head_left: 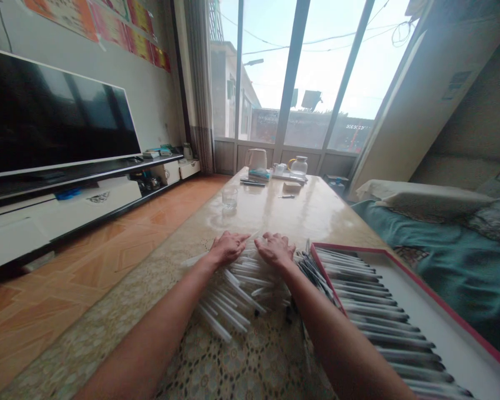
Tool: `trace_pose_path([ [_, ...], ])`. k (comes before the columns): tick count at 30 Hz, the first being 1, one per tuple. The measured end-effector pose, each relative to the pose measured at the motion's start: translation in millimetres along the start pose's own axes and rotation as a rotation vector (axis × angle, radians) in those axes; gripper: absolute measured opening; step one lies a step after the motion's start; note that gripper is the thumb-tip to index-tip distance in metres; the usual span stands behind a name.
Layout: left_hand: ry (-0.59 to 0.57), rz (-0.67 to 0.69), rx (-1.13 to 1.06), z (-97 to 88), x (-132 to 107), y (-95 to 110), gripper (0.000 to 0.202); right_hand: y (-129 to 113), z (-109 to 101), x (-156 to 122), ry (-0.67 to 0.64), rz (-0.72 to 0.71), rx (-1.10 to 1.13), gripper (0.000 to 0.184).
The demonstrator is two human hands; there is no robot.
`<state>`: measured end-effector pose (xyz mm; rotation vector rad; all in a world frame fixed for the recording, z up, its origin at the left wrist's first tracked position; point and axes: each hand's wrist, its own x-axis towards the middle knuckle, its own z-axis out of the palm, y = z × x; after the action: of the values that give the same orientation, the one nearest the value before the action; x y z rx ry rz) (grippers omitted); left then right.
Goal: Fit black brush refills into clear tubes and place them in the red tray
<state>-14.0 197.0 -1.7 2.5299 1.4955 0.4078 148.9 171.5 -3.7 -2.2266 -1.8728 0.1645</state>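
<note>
Both my hands are over a loose pile of clear plastic pen barrels (pixel 229 305) on the patterned tabletop. My left hand (pixel 228 246) lies palm down at the pile's far left, its fingers stretched toward the right. Across a small gap, my right hand (pixel 275 248) rests on the far right of the pile with its fingers spread. A pale barrel tip shows between the two hands. Beside my right forearm is a bundle of dark, thin pen refills (pixel 314 272). A red-rimmed box (pixel 437 303) to the right holds a row of assembled pens (pixel 375 311) with dark ends.
A glass (pixel 229 198) stands on the long table (pixel 183 244) beyond my hands. Farther back are a glass pitcher (pixel 299 166), a small box (pixel 291 187) and a tissue pack (pixel 258 174). A sofa (pixel 450 261) borders the right side; a TV cabinet is left.
</note>
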Motion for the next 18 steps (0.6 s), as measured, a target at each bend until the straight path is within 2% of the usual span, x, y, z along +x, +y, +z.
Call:
trace_pose_path([
  [6, -0.026, 0.004, -0.019, -4.7, -21, -6, 0.040, -10, 0, -21, 0.001, 0.008, 0.002, 0.050],
  [18, 0.010, 0.042, -0.018, -11.6, -62, 1, 0.045, -22, -3, -65, 0.028, 0.013, 0.012, 0.052],
])
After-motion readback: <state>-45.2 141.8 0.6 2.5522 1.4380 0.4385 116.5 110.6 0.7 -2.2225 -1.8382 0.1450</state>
